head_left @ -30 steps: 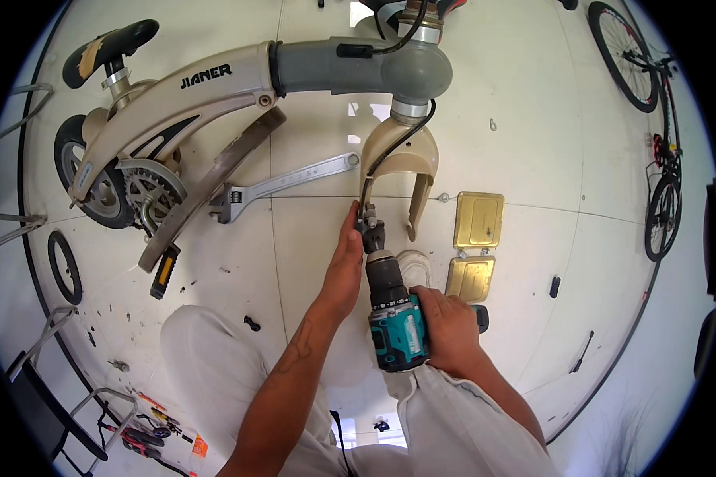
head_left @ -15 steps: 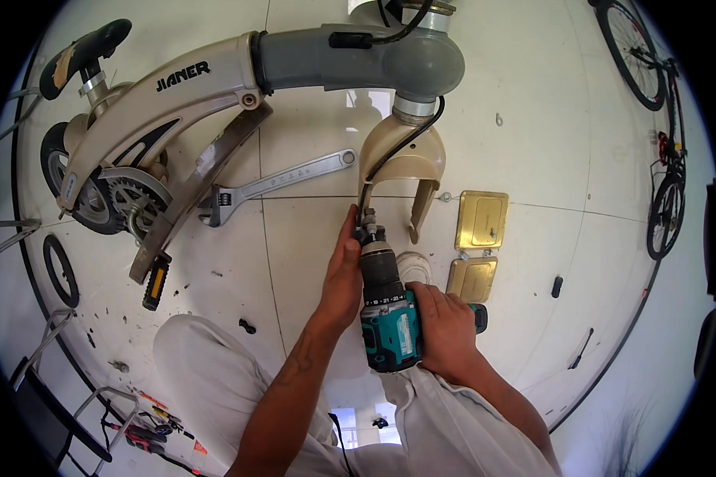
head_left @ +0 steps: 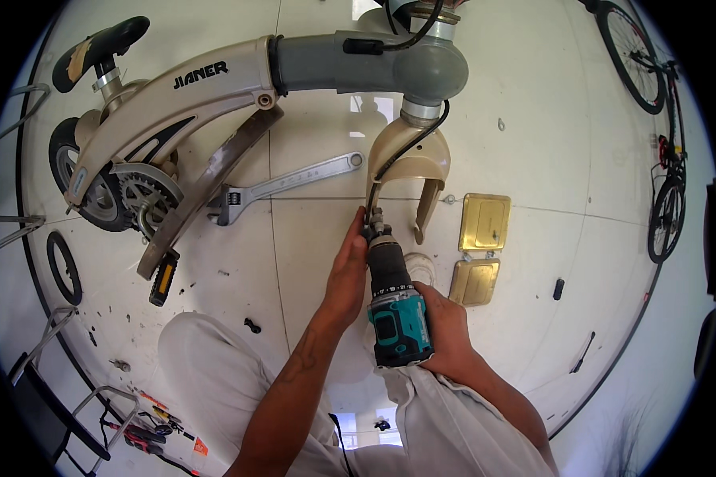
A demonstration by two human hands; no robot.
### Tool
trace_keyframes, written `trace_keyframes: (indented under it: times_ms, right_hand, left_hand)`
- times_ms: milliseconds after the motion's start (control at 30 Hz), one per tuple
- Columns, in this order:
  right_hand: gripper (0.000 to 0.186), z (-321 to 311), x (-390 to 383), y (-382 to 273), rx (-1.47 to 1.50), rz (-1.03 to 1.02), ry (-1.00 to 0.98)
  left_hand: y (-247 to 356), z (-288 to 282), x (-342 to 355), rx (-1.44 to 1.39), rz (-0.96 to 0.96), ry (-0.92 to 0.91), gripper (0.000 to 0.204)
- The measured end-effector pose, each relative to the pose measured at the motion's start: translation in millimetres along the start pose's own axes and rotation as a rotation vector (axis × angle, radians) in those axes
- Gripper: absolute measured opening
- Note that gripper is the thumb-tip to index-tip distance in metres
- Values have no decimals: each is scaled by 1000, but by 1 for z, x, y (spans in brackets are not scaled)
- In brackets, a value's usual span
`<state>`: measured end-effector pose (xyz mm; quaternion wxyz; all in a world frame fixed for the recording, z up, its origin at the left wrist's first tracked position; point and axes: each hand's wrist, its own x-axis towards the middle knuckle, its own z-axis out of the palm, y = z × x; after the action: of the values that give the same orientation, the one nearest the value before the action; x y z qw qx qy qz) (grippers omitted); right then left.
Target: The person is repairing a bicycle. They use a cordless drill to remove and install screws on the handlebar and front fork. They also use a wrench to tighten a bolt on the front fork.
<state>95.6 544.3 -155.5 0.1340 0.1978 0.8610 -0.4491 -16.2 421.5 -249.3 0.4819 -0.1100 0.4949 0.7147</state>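
My right hand (head_left: 449,332) grips a teal and black cordless drill (head_left: 400,318) from the right, its chuck toward the bicycle fork (head_left: 410,151). The drill's tip meets small metal hardware (head_left: 377,220) at the end of the fork's left leg; the exact contact is too small to make out. My left hand (head_left: 348,278) lies along the left of that leg, fingers stretched out flat against it. The fork belongs to a beige and grey folding bicycle frame (head_left: 223,83) lying on its side. A black cable runs down the fork.
A large adjustable wrench (head_left: 294,179) lies left of the fork, near the crank and pedal (head_left: 163,278). Two gold tin lids (head_left: 485,222) rest to the right. A tyre (head_left: 64,266), loose small parts and tools (head_left: 155,421) lie at left; another bicycle (head_left: 667,159) stands far right.
The drill has turned in my right hand's grip, so its base no longer shows at the right. The bicycle and floor items have shifted slightly rightward in view. My left hand stays by the fork leg.
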Motion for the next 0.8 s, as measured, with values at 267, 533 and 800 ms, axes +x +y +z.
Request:
trace_keyframes:
  times_ms: [267, 533, 800]
  right_hand:
    - [57, -2, 2, 2, 326, 85, -40]
    - [35, -30, -14, 7, 701, 327, -222]
    - [33, -29, -29, 15, 744, 320, 55]
  left_hand:
    - [-1, -8, -7, -77, -27, 131, 44]
    - [2, -19, -14, -83, 5, 77, 41]
    - [20, -36, 52, -70, 67, -330, 71]
